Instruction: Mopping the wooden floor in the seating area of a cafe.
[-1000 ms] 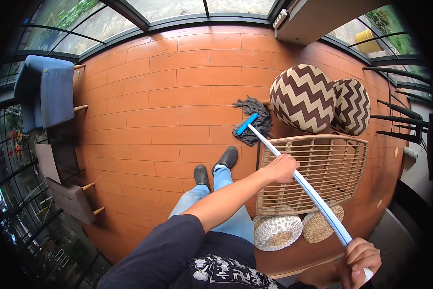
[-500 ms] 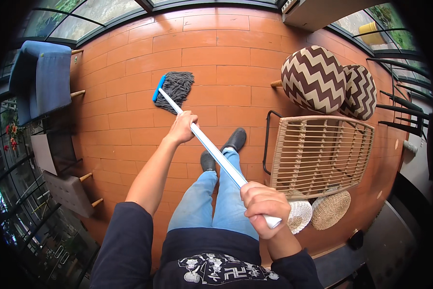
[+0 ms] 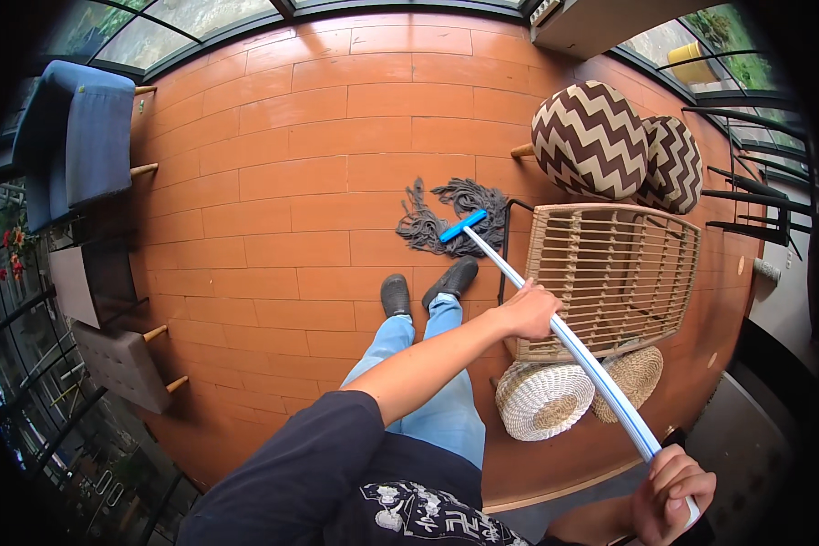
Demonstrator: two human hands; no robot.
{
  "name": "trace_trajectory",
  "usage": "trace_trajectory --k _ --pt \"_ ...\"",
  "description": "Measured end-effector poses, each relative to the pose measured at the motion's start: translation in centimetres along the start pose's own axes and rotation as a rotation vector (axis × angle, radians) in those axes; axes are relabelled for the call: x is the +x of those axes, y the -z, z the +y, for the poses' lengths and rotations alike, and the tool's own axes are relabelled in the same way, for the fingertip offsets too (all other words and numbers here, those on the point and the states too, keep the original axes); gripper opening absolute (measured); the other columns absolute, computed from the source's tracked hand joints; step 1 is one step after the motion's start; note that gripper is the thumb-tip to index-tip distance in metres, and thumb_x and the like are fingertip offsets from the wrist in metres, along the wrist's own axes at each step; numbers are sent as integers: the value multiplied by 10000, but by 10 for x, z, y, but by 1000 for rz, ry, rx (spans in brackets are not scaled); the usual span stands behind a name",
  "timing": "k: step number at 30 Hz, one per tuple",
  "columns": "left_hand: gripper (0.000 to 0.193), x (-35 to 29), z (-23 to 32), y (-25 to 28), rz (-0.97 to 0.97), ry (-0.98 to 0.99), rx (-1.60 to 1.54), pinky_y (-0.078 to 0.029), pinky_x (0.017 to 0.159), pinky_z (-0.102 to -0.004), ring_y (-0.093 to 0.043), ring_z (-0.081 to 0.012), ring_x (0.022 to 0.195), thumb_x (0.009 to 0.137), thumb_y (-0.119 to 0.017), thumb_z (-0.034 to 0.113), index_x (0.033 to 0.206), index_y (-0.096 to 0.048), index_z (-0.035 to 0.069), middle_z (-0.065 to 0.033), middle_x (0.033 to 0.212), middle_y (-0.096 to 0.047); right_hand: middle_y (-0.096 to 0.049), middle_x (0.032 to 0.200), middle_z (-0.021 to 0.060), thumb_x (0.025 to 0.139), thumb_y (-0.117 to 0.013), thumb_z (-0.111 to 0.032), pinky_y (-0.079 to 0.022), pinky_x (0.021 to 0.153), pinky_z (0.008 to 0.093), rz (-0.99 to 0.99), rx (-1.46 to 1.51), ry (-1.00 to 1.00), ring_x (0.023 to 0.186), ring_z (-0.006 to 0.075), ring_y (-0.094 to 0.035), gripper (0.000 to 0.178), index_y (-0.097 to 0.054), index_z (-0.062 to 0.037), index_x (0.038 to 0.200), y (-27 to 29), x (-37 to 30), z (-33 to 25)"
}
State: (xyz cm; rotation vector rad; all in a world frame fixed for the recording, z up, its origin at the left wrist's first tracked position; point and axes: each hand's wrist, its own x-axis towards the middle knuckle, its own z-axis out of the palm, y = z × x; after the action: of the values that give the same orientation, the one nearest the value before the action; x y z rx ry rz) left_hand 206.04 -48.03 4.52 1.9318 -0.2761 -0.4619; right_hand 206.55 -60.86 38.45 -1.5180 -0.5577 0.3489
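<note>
A mop with a white and blue pole slants from the lower right up to its grey string head, which lies spread on the orange tiled floor just ahead of my shoes. Its bright blue clamp sits across the strings. My left hand is wrapped round the middle of the pole, my left arm crossing over my legs. Close to the pole's upper end, my right hand is closed around it at the lower right. The right edge of the mop head touches or nearly touches a dark chair leg.
A woven rattan chair stands at the right, beside zigzag-patterned stools. Under the pole are a white woven pouf and a tan one. Along the left stand a blue armchair and a grey tufted seat.
The mop head has swept from the far left to the right and nearer my feet, its strings fanning out. Both hands have moved right with the pole, the right one also lower.
</note>
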Motion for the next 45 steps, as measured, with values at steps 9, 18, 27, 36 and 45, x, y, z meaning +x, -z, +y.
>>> trace_trajectory --k 9,18,27,36,45 --pt "315 7 9 -15 -48 -70 -43 -454 839 -456 -603 -368 844 854 -623 322 734 -635 30 -173 760 -641 -370 563 31 809 -548 -76 -328 584 347 198 46 68 530 157 -363 126 -541 35 868 14 -31 11" --pt "259 22 4 -41 67 -122 -116 -453 766 -452 -588 -363 772 857 -598 253 714 -644 41 -159 725 -642 -290 563 19 786 -525 -26 -296 559 333 189 -39 238 533 144 -297 93 -503 -1 872 52 -55 28" --pt "213 21 15 -95 68 -52 27 -472 769 -467 -608 -367 813 823 -634 227 719 -647 42 -165 746 -651 -355 486 -25 721 -582 -58 -294 582 257 383 204 166 451 87 -320 134 -449 -76 733 92 -132 42" --pt "137 22 22 -168 137 -4 197 -466 798 -446 -596 -355 852 742 -669 196 730 -633 64 -149 798 -652 -385 494 -21 756 -556 -69 -298 549 293 322 222 206 426 94 -324 81 -481 -55 784 146 -221 72" --pt "102 -17 10 -202 135 81 399 -457 854 -416 -592 -331 910 749 -664 158 779 -624 69 -136 864 -640 -374 489 -10 715 -513 -54 -309 530 303 354 373 256 421 103 -315 73 -470 -37 771 158 -286 123"
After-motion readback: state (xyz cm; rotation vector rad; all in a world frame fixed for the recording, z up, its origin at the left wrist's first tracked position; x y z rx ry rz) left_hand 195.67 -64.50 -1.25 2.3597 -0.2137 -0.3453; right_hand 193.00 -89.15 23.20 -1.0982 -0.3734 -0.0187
